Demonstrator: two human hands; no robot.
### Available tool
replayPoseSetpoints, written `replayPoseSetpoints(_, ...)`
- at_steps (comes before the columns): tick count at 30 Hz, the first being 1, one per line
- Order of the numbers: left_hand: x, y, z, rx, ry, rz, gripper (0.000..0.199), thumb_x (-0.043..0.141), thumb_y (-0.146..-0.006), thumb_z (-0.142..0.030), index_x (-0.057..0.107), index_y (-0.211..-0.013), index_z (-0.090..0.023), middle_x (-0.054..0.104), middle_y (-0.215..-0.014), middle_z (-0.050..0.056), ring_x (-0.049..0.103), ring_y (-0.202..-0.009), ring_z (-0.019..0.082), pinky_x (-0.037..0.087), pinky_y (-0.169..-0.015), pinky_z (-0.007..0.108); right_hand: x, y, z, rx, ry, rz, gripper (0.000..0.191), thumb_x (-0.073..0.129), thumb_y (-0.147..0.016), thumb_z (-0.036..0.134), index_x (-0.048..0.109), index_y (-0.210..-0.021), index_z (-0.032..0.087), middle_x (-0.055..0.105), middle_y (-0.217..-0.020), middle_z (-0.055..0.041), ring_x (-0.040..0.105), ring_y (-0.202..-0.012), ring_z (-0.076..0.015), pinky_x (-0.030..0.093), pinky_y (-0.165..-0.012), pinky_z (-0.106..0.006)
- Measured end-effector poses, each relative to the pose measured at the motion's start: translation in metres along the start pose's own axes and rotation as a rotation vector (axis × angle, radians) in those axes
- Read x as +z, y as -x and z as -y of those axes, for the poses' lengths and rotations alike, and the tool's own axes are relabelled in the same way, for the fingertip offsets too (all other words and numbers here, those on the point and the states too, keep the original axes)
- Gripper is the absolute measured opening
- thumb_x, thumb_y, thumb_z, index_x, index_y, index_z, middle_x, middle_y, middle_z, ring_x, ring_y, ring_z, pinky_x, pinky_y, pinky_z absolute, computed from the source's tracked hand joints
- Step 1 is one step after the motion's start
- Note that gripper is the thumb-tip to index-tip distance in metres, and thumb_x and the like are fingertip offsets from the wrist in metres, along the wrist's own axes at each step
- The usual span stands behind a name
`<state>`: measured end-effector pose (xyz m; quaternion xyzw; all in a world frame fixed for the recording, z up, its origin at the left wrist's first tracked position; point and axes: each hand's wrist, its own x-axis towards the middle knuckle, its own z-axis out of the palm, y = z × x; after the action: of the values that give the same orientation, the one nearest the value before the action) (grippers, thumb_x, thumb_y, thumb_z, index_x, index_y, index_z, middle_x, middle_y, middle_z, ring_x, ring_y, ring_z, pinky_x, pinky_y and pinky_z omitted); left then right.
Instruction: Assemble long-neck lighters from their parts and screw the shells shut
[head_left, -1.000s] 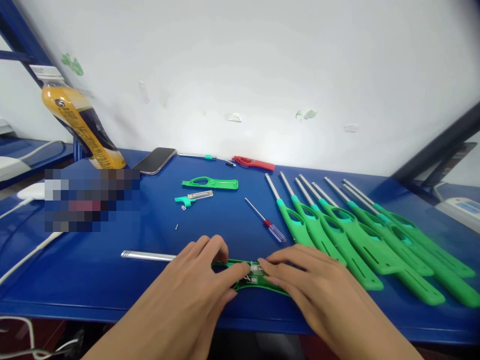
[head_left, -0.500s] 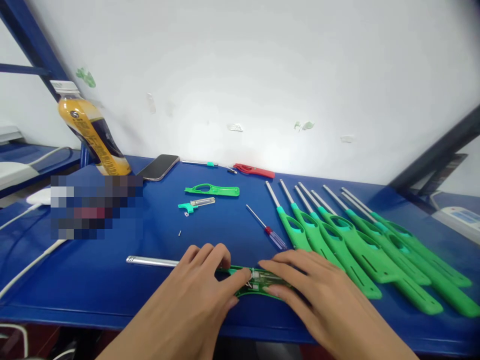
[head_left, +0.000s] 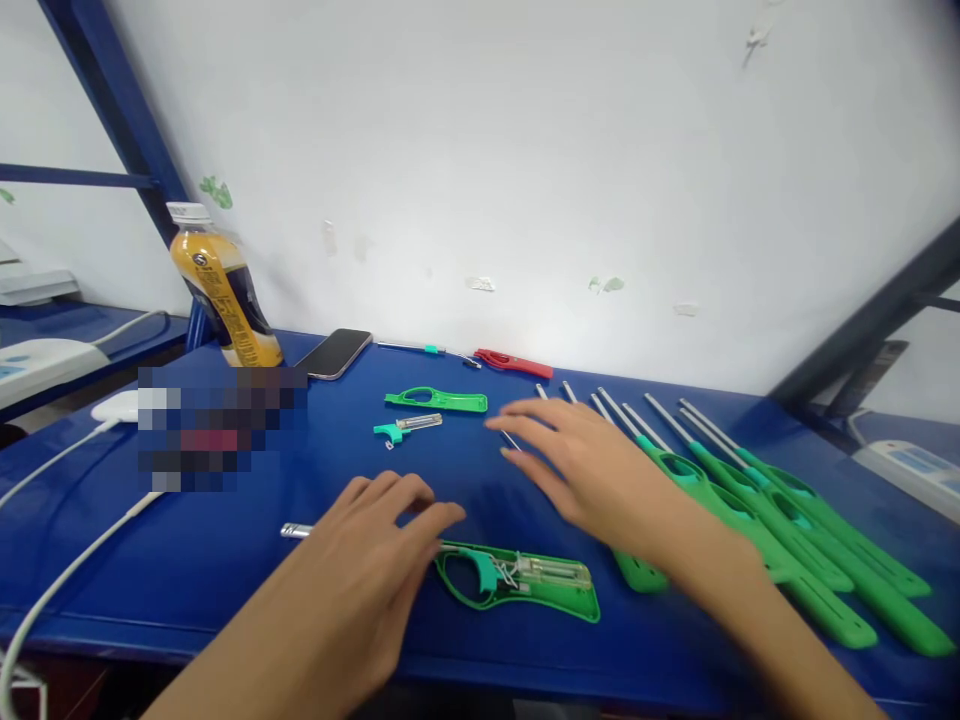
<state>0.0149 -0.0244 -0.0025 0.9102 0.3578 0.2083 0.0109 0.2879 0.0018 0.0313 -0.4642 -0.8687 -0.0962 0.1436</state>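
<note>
An opened green gas lighter lies near the table's front edge, its inner parts showing: a turquoise trigger, thin wires and a clear fuel tank. My left hand curls over its metal barrel, thumb raised off the inner parts; its other fingertips are mostly hidden. Fingers apart and holding nothing, my right hand hovers over a screwdriver, of which only the shaft shows. Beyond lie a loose green shell half and a turquoise trigger piece with a clear tank.
Several assembled green lighters lie side by side on the right. At the back are a red shell half, a loose barrel and a phone. A drink bottle and white cables occupy the left.
My right hand has left the opened lighter and moved up and away, over the screwdriver. My left thumb has lifted from the inner parts, which now show. The view has shifted slightly.
</note>
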Motion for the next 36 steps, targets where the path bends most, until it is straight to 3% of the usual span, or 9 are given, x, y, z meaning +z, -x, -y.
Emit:
replayPoseSetpoints(4, -0.004, 0.008, 0.026, -0.065, -0.047, -0.014, 0.040, 0.041, -0.107, -0.012, 0.069, -0.130, -0.031, 0.073, -0.120, 0.007, 0.070, -0.104, 0.031, 0.056, -0.094, 0.056, 0.014, -0.067, -0.029, -0.060, 0.039, 0.121, 0.048, 0.061, -0.109, 0.023, 0.054, -0.156, 0.016, 0.057, -0.161, -0.0160, 0.058, -0.146, -0.0315, 0.052, -0.119, -0.054)
replayPoseSetpoints(7, -0.005, 0.010, 0.035, -0.097, -0.025, -0.025, 0.036, 0.041, -0.110, -0.018, 0.072, -0.124, -0.030, 0.073, -0.120, 0.007, 0.070, -0.104, 0.032, 0.055, -0.094, 0.055, 0.033, -0.097, -0.040, -0.082, 0.060, 0.199, 0.045, 0.072, -0.104, 0.036, 0.062, -0.146, 0.022, 0.062, -0.153, -0.0123, 0.066, -0.133, -0.0298, 0.057, -0.110, -0.055)
replayPoseSetpoints(14, -0.014, 0.006, 0.037, -0.050, -0.039, -0.096, 0.037, 0.041, -0.110, -0.021, 0.076, -0.120, -0.027, 0.076, -0.111, 0.008, 0.071, -0.093, 0.031, 0.057, -0.076, 0.047, 0.056, -0.104, -0.040, -0.016, 0.042, 0.267, 0.039, 0.072, -0.104, 0.042, 0.067, -0.135, 0.019, 0.070, -0.134, -0.0093, 0.072, -0.113, -0.0242, 0.063, -0.096, -0.047)
replayPoseSetpoints(18, -0.018, 0.006, 0.039, -0.030, -0.063, -0.145, 0.038, 0.041, -0.109, -0.018, 0.078, -0.116, -0.024, 0.077, -0.109, 0.008, 0.072, -0.091, 0.030, 0.058, -0.075, 0.046, 0.028, -0.084, -0.041, 0.093, -0.057, 0.124, 0.041, 0.069, -0.106, 0.039, 0.063, -0.142, 0.020, 0.070, -0.137, -0.0099, 0.073, -0.115, -0.0245, 0.063, -0.098, -0.048)
replayPoseSetpoints(21, -0.016, 0.005, 0.038, -0.025, -0.042, -0.144, 0.039, 0.040, -0.109, -0.016, 0.078, -0.116, -0.024, 0.076, -0.108, 0.008, 0.072, -0.092, 0.029, 0.060, -0.076, 0.045, -0.005, -0.047, -0.030, 0.173, -0.158, 0.005, 0.041, 0.043, -0.115, 0.021, 0.049, -0.155, 0.020, 0.079, -0.117, -0.0080, 0.077, -0.101, -0.0189, 0.062, -0.086, -0.034)
replayPoseSetpoints(25, -0.015, 0.002, 0.028, -0.045, -0.030, -0.183, 0.036, 0.042, -0.113, -0.024, 0.072, -0.132, -0.026, 0.075, -0.121, 0.009, 0.073, -0.107, 0.030, 0.062, -0.088, 0.047, -0.031, 0.017, -0.002, 0.326, -0.266, -0.153, 0.039, 0.037, -0.118, 0.043, 0.058, -0.146, 0.027, 0.076, -0.082, 0.0022, 0.072, -0.069, -0.0168, 0.057, -0.063, -0.029)
replayPoseSetpoints(27, -0.017, 0.000, 0.022, -0.081, -0.024, -0.225, 0.040, 0.046, -0.114, -0.029, 0.059, -0.151, -0.026, 0.071, -0.138, 0.010, 0.072, -0.122, 0.031, 0.061, -0.100, 0.048, -0.031, 0.044, 0.013, 0.368, -0.300, -0.218, 0.036, 0.040, -0.117, 0.045, 0.067, -0.138, 0.033, 0.082, -0.108, -0.0001, 0.080, -0.095, -0.0179, 0.063, -0.078, -0.028)
replayPoseSetpoints(30, -0.019, -0.001, 0.013, -0.075, 0.041, -0.225, 0.055, 0.051, -0.113, -0.030, 0.041, -0.167, -0.031, 0.063, -0.155, 0.008, 0.070, -0.132, 0.026, 0.061, -0.106, 0.037, -0.023, 0.072, 0.031, 0.350, -0.311, -0.270, 0.029, 0.049, -0.113, 0.044, 0.073, -0.129, 0.038, 0.083, -0.123, 0.0032, 0.082, -0.108, -0.0191, 0.066, -0.084, -0.024)
replayPoseSetpoints(36, -0.015, -0.001, 0.007, 0.058, 0.190, -0.117, 0.033, 0.045, -0.116, -0.026, 0.077, -0.126, -0.032, 0.080, -0.111, -0.001, 0.078, -0.095, 0.016, 0.062, -0.084, 0.023, -0.006, 0.095, 0.048, 0.344, -0.303, -0.266, 0.026, 0.053, -0.112, 0.045, 0.070, -0.131, 0.046, 0.083, -0.122, 0.0082, 0.083, -0.105, -0.0171, 0.069, -0.082, -0.023)
